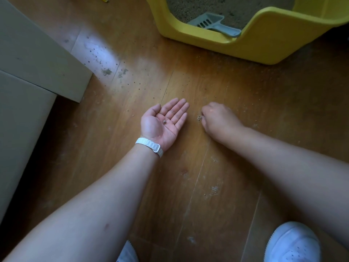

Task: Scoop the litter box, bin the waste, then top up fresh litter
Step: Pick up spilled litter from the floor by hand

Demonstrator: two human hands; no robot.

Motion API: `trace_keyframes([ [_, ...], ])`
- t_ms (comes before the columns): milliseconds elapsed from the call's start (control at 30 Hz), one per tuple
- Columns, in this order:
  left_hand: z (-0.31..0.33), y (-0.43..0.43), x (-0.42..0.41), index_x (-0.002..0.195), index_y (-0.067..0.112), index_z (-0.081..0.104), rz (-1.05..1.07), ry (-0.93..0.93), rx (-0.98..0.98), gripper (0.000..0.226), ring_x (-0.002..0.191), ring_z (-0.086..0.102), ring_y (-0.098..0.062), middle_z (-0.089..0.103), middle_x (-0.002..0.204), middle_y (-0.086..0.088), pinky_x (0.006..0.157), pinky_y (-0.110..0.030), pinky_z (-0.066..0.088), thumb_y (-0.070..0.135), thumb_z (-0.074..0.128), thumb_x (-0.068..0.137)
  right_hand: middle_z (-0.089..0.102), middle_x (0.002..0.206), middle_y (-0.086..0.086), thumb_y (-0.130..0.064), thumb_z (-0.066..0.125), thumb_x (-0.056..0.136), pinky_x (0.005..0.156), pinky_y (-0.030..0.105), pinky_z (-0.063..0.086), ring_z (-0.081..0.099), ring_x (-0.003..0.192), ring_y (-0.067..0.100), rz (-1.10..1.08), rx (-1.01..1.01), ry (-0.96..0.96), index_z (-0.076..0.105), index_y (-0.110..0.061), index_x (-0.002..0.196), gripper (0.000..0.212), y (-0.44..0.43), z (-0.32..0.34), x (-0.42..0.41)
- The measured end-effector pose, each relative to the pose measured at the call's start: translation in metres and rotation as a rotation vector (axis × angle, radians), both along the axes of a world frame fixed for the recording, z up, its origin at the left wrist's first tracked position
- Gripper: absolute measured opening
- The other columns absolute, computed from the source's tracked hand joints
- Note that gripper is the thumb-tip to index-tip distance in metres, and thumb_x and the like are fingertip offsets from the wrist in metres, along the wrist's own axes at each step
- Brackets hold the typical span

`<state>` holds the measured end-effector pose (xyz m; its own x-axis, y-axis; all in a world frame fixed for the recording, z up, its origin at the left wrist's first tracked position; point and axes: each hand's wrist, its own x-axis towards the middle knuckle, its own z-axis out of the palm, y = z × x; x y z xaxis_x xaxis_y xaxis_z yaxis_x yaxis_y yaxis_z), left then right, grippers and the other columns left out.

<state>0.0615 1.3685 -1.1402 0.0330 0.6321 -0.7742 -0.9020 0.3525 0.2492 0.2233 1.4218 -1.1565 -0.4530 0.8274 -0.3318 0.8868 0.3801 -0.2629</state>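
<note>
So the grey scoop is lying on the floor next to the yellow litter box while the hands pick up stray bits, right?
Not quite: the head view shows the grey scoop lying inside the yellow litter box, on the litter. The hands, left and right, are gathering stray bits off the floor.

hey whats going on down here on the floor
A person is crouched on the wooden floor, picking up spilled litter by hand. The left hand lies palm up with a small clump on it, while the right hand pinches at crumbs. The scoop sits unused in the yellow litter box.
</note>
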Motion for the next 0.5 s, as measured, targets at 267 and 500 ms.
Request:
trace_keyframes([
  [267,0.000,-0.004,-0.002,0.120,-0.003,0.060,-0.005,0.031,-0.018,0.050,0.110,0.065,-0.033,0.067,0.118,-0.022,0.102,-0.041,0.046,0.029,0.027,0.100,0.060,0.102,0.010,-0.022,0.055,0.093,0.079,0.037,0.047,0.057,0.094,0.026,-0.124,-0.060,0.071,0.066,-0.008,0.099,0.019,0.002,0.009,-0.001],
  [500,0.001,-0.002,0.006,0.117,-0.006,0.059,-0.041,0.042,-0.030,0.050,0.104,0.067,-0.035,0.069,0.111,-0.024,0.098,-0.042,0.049,0.028,0.027,0.101,0.062,0.084,0.001,-0.015,0.065,0.084,0.068,0.023,0.041,0.059,0.078,0.018,-0.132,0.050,0.432,0.071,-0.011,0.087,0.009,-0.019,0.030,-0.011],
])
